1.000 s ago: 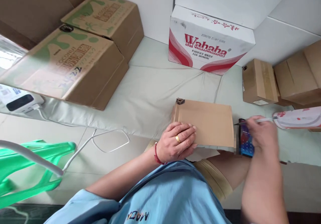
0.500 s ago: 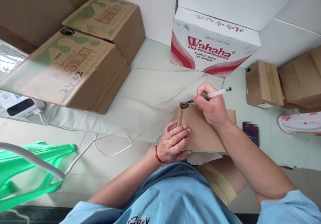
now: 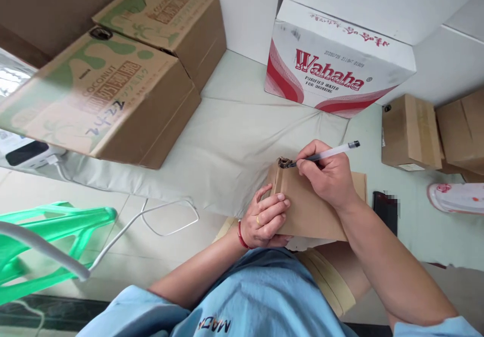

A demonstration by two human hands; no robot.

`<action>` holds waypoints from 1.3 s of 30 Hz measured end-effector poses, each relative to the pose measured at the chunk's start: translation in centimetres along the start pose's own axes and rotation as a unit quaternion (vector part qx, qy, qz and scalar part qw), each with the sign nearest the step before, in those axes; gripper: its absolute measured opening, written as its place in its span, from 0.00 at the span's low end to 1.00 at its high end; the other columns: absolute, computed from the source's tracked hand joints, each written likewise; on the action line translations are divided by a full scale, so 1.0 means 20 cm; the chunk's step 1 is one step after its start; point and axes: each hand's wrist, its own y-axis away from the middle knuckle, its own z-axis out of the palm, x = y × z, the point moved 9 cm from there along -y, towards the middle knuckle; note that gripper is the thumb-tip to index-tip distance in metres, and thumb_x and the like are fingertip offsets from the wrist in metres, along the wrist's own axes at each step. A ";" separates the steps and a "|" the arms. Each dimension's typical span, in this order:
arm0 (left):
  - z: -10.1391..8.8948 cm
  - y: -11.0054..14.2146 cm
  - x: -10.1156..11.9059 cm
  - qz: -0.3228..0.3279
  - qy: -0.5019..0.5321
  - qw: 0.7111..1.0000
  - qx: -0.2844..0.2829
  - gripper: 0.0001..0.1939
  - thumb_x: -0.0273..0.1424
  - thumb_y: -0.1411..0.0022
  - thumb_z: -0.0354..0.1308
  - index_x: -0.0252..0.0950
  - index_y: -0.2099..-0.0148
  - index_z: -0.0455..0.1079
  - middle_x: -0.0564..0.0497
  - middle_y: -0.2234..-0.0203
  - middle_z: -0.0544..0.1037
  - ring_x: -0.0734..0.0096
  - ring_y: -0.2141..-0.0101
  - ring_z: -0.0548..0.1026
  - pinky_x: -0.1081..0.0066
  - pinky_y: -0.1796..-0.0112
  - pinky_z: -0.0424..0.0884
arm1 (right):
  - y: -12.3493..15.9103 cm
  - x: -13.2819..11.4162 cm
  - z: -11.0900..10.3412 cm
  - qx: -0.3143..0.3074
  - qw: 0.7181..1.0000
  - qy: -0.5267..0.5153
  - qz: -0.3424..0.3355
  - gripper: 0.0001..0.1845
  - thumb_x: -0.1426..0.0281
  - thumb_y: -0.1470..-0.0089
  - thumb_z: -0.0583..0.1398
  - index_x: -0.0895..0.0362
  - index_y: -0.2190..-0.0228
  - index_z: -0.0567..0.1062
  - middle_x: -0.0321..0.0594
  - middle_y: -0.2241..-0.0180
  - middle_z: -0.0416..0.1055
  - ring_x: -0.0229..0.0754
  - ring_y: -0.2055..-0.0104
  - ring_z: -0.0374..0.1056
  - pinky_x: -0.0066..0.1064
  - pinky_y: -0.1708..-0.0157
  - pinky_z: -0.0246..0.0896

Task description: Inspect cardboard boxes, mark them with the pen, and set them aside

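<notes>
A brown cardboard box (image 3: 313, 206) rests at the near edge of the cloth-covered surface, against my body. My left hand (image 3: 266, 218) is wrapped round its left near side, fingers on top and thumb low on the near edge. In my right hand (image 3: 328, 171) a pen (image 3: 336, 150) with a clear barrel is pinched between thumb and fingers. Its tip touches a dark, scribbled-looking patch (image 3: 284, 162) at the box's far left corner. Whether that patch is ink or a hole, I cannot tell.
Two coconut cartons (image 3: 151, 105) stand at the left. A Wahaha water carton (image 3: 333, 70) is at the back, with small brown boxes (image 3: 412, 130) to its right. A phone (image 3: 383, 211) lies right of my forearm. A green stool (image 3: 56, 246) and a white cable (image 3: 170, 201) are lower left.
The view has shifted slightly, so most things sit a little differently in the picture. My right hand has moved a little with the pen, whose tip stays at the dark corner patch.
</notes>
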 end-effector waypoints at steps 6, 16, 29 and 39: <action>-0.02 -0.03 0.01 0.007 -0.012 0.999 0.038 0.15 0.47 0.24 0.57 0.41 0.49 0.69 0.44 0.53 0.87 0.57 0.44 0.85 0.41 0.35 0.76 | -0.01 -0.02 0.03 -0.025 0.999 0.034 -0.015 0.04 0.69 0.44 0.62 0.53 0.72 0.75 0.29 0.80 0.67 0.33 0.79 0.56 0.27 0.78 0.49; -0.01 0.01 0.01 0.005 0.037 0.999 0.014 0.17 0.46 0.28 0.65 0.41 0.48 0.70 0.41 0.46 0.85 0.51 0.39 0.82 0.36 0.33 0.72 | -0.01 -0.06 -0.01 0.025 0.996 0.075 -0.043 0.06 0.70 0.47 0.61 0.52 0.75 0.73 0.31 0.80 0.67 0.34 0.79 0.57 0.28 0.77 0.51; 0.00 0.01 0.00 -0.001 0.034 0.999 0.007 0.17 0.47 0.27 0.64 0.42 0.47 0.69 0.42 0.47 0.86 0.52 0.41 0.83 0.36 0.33 0.72 | -0.02 -0.03 -0.05 0.058 0.996 0.067 -0.007 0.06 0.69 0.47 0.62 0.52 0.75 0.72 0.30 0.82 0.64 0.34 0.80 0.55 0.29 0.78 0.49; -0.02 -0.04 0.02 0.006 -0.001 0.999 0.037 0.15 0.46 0.22 0.57 0.40 0.51 0.70 0.43 0.53 0.87 0.56 0.42 0.84 0.41 0.33 0.74 | -0.01 -0.01 -0.01 0.023 0.999 0.039 -0.018 0.05 0.69 0.42 0.63 0.53 0.71 0.75 0.30 0.79 0.65 0.34 0.79 0.56 0.28 0.78 0.50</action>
